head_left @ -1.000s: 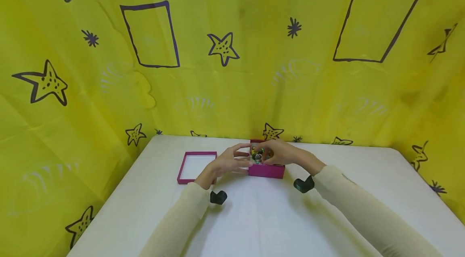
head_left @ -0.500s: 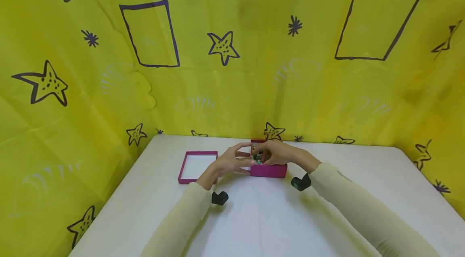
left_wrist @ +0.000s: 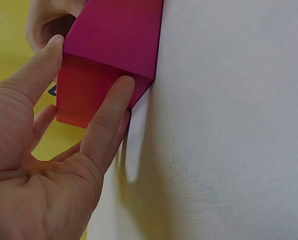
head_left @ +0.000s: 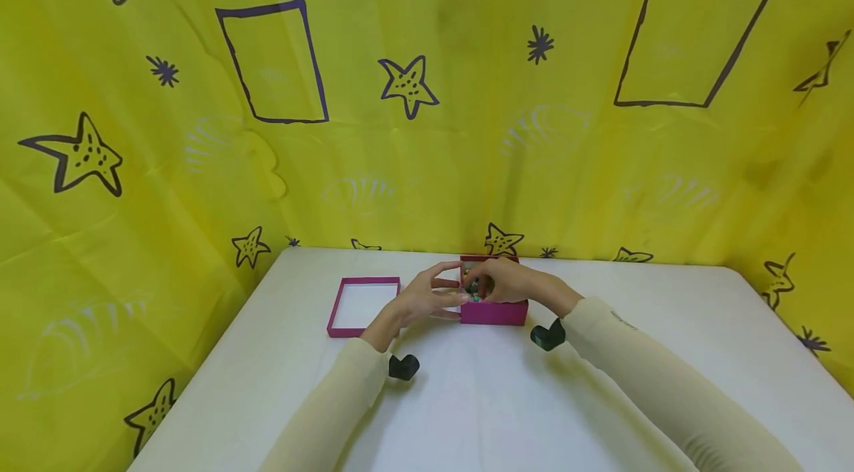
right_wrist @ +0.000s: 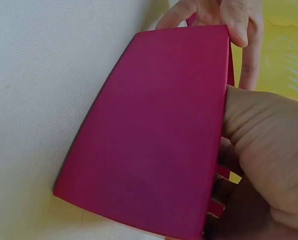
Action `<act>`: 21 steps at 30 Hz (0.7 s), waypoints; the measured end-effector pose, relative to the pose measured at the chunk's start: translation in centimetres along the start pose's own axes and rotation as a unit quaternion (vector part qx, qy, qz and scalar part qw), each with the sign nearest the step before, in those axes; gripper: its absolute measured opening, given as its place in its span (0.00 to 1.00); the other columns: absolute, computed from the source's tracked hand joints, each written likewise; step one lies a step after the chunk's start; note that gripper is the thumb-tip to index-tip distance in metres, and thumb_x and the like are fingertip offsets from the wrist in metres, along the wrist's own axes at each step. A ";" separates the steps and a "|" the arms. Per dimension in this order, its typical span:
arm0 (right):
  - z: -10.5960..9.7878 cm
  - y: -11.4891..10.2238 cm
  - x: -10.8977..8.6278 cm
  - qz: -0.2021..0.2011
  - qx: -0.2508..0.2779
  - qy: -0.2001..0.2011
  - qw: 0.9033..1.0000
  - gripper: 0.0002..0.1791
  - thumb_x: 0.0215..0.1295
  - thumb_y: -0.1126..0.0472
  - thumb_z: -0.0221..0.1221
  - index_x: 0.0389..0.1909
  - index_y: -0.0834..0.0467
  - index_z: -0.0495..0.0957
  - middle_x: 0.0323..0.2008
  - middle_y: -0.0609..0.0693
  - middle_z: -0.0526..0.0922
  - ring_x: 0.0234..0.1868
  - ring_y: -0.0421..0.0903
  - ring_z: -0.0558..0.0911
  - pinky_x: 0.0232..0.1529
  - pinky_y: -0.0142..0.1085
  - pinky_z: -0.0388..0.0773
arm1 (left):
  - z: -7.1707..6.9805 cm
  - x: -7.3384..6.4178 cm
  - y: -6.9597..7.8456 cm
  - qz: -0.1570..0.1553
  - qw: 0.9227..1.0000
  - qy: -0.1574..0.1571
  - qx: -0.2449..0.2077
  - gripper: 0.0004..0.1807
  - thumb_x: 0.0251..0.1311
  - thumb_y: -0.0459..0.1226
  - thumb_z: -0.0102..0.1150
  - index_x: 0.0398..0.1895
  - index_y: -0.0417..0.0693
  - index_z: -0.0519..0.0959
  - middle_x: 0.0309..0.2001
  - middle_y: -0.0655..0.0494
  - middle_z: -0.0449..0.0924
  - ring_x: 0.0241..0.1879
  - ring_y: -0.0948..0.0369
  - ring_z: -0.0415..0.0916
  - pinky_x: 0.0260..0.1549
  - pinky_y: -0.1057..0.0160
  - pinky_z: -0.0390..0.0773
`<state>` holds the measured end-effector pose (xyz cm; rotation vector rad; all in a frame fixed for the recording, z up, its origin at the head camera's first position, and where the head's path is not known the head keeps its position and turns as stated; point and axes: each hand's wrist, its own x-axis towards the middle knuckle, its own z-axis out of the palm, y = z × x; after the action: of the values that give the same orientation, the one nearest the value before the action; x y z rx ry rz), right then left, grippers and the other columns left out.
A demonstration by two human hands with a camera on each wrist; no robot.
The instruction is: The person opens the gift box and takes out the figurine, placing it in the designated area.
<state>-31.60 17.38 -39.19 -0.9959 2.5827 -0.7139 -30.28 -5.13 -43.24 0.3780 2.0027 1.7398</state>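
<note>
A magenta box (head_left: 494, 313) stands uncovered on the white table, with small colourful pieces (head_left: 476, 297) inside, too small to make out. My left hand (head_left: 420, 298) rests at its left side. In the left wrist view the straight fingers (left_wrist: 109, 117) press against the box's end wall, the thumb at the top edge. My right hand (head_left: 510, 281) reaches over the rim, its bent fingers down inside the box. The front wall hides those fingertips in the right wrist view, so I cannot tell what they hold.
A shallow magenta lid with a white inside (head_left: 370, 281) lies on the table left of the box, partly behind my left wrist. A yellow curtain (head_left: 427, 161) with drawn stars hangs right behind the table's back edge. Dark wrist cameras (head_left: 548, 336) sit below both wrists.
My right hand has sunk a little deeper into the box, and less of the pieces shows. The left hand stays against the box's side. The lid has stayed put.
</note>
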 end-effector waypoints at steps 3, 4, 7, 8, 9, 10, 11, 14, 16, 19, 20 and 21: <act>0.0 -0.2 0.0 0.005 -0.003 0.003 1.000 0.20 0.61 0.70 0.70 0.55 0.60 0.85 0.32 0.47 0.84 0.33 0.42 0.79 0.36 0.31 0.82 | 0.0 0.0 0.0 0.002 1.000 0.000 0.000 0.42 0.63 0.34 0.70 0.78 0.60 0.64 0.68 0.38 0.70 0.54 0.48 0.83 0.44 0.48 0.87; 0.0 -0.2 0.0 0.008 -0.004 0.004 1.000 0.19 0.61 0.70 0.70 0.54 0.60 0.85 0.32 0.47 0.84 0.32 0.42 0.79 0.36 0.31 0.82 | 0.0 0.0 0.0 0.003 1.000 -0.002 0.001 0.42 0.64 0.34 0.70 0.79 0.59 0.63 0.68 0.38 0.70 0.54 0.48 0.83 0.44 0.48 0.87; 0.1 -0.2 0.1 0.010 -0.008 0.007 1.000 0.16 0.62 0.69 0.71 0.51 0.59 0.87 0.31 0.46 0.83 0.32 0.41 0.78 0.36 0.31 0.81 | 0.0 0.1 -0.1 0.007 1.000 -0.006 -0.002 0.42 0.64 0.33 0.69 0.79 0.57 0.62 0.68 0.37 0.69 0.55 0.47 0.82 0.45 0.48 0.87; 0.1 -0.1 0.1 0.010 -0.009 0.007 1.000 0.15 0.62 0.68 0.71 0.50 0.59 0.87 0.31 0.45 0.84 0.32 0.41 0.79 0.36 0.31 0.81 | 0.0 0.2 -0.1 0.008 1.000 -0.007 -0.003 0.42 0.64 0.33 0.69 0.79 0.57 0.62 0.68 0.37 0.69 0.56 0.47 0.81 0.45 0.48 0.86; 0.1 -0.1 0.2 0.009 -0.010 0.007 1.000 0.14 0.62 0.68 0.71 0.49 0.58 0.88 0.31 0.45 0.84 0.32 0.41 0.78 0.36 0.31 0.81 | 0.0 0.2 -0.2 0.010 1.000 -0.008 -0.005 0.42 0.65 0.33 0.69 0.80 0.56 0.61 0.69 0.36 0.69 0.56 0.46 0.81 0.46 0.47 0.86; 0.2 0.0 0.3 0.008 -0.012 0.006 1.000 0.14 0.62 0.67 0.71 0.48 0.58 0.88 0.31 0.45 0.84 0.32 0.40 0.79 0.36 0.31 0.81 | 0.0 0.2 -0.2 0.010 1.000 -0.009 -0.006 0.42 0.65 0.32 0.69 0.80 0.56 0.61 0.69 0.36 0.69 0.56 0.46 0.81 0.46 0.47 0.86; 0.2 0.0 0.3 0.007 -0.014 0.006 1.000 0.13 0.62 0.67 0.71 0.48 0.57 0.88 0.31 0.44 0.84 0.32 0.40 0.79 0.36 0.31 0.81 | 0.0 0.2 -0.2 0.010 1.000 -0.009 -0.008 0.42 0.65 0.32 0.69 0.80 0.56 0.61 0.69 0.36 0.69 0.57 0.46 0.81 0.46 0.47 0.86; 0.2 0.2 0.5 0.007 -0.020 0.004 1.000 0.12 0.62 0.66 0.71 0.47 0.56 0.88 0.31 0.44 0.84 0.32 0.40 0.79 0.37 0.31 0.81 | 0.0 0.1 -0.2 0.010 1.000 -0.008 -0.007 0.42 0.65 0.32 0.69 0.79 0.56 0.62 0.69 0.36 0.69 0.57 0.46 0.80 0.46 0.47 0.86; 0.2 0.2 0.5 0.010 -0.023 0.005 1.000 0.12 0.62 0.65 0.71 0.47 0.56 0.88 0.32 0.44 0.84 0.33 0.40 0.79 0.37 0.31 0.81 | 0.0 0.1 -0.2 0.010 1.000 -0.006 -0.002 0.42 0.64 0.33 0.69 0.79 0.57 0.62 0.69 0.36 0.69 0.57 0.46 0.80 0.46 0.47 0.86; 0.2 0.3 0.5 0.008 -0.026 0.007 1.000 0.12 0.62 0.65 0.71 0.47 0.57 0.88 0.33 0.44 0.84 0.33 0.40 0.79 0.37 0.32 0.81 | 0.0 0.1 -0.2 0.011 1.000 -0.005 0.001 0.41 0.64 0.34 0.69 0.79 0.57 0.63 0.69 0.36 0.69 0.58 0.46 0.80 0.46 0.48 0.86; 0.2 0.4 0.5 0.008 -0.027 0.008 1.000 0.12 0.62 0.65 0.71 0.47 0.57 0.88 0.33 0.44 0.84 0.33 0.40 0.79 0.37 0.32 0.81 | 0.0 0.2 -0.2 0.012 1.000 -0.005 0.003 0.41 0.64 0.34 0.69 0.79 0.57 0.63 0.69 0.36 0.69 0.58 0.46 0.80 0.45 0.48 0.86; 0.2 0.4 0.5 0.009 -0.027 0.009 1.000 0.12 0.62 0.65 0.71 0.47 0.57 0.88 0.32 0.44 0.84 0.33 0.40 0.79 0.37 0.32 0.81 | 0.0 0.2 -0.2 0.012 1.000 -0.006 0.003 0.41 0.64 0.34 0.69 0.79 0.57 0.63 0.69 0.36 0.68 0.58 0.46 0.80 0.45 0.48 0.86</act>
<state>-32.09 17.20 -39.62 -0.9843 2.6366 -0.6556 -30.42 -5.09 -43.46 0.4154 2.0026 1.7437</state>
